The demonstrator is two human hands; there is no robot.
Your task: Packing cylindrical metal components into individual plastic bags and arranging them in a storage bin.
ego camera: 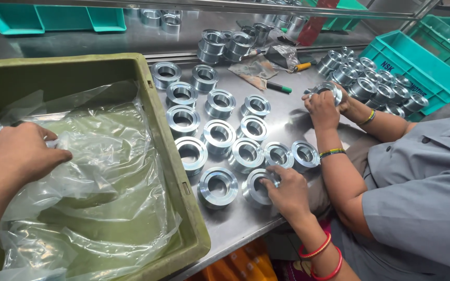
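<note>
My left hand [21, 156] pinches the clear plastic liner [100, 171] that lies crumpled inside an olive-green tray [170, 156] on the left. My right hand [287, 193], with red bangles at the wrist, grips a shiny machined metal ring [255, 191] on the steel table [287, 112], at the near end of a cluster of similar rings. More rings [219, 135] stand in rows beside the tray, and another [217, 186] sits just left of the one I hold.
A co-worker in a grey shirt [423, 192] sits at the right, both hands holding a ring [330, 89]. Teal crates [417, 62] and more rings [371, 83] stand behind them. A green marker [278, 87], a plastic bag and grooved pulleys [225, 44] lie at the back.
</note>
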